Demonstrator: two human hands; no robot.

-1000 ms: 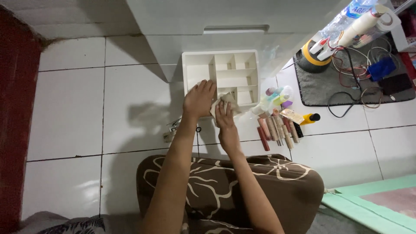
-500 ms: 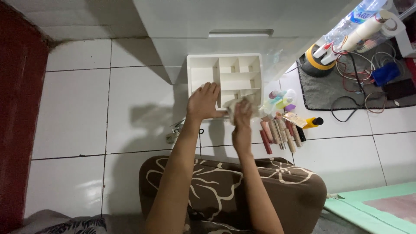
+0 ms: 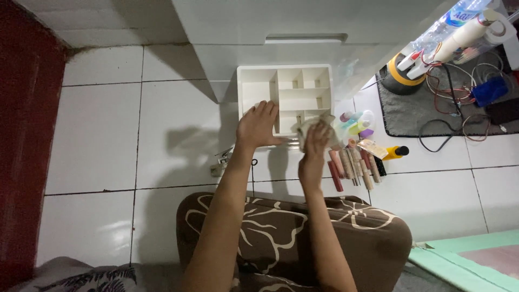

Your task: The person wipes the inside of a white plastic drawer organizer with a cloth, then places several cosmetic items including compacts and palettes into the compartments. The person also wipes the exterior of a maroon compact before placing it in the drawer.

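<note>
A white divided organiser tray (image 3: 255,86) stands on the tiled floor against a white cabinet. My left hand (image 3: 258,125) lies flat on the tray's near left edge, fingers spread over it. My right hand (image 3: 314,141) grips a crumpled pale cloth (image 3: 311,125) at the tray's near right corner. Just right of that hand, several lipstick-like tubes (image 3: 351,165) lie in a row on the floor.
Small pastel bottles (image 3: 354,121) and a yellow bottle with a black cap (image 3: 394,152) sit beside the tubes. A grey mat (image 3: 416,111) holds tangled cables and a yellow round device (image 3: 399,78). A brown patterned cushion (image 3: 294,238) lies under my arms. Small metal clips (image 3: 220,162) are left.
My right hand has slid the cloth rightwards along the tray's near edge to its right corner. My left hand has stayed on the tray.
</note>
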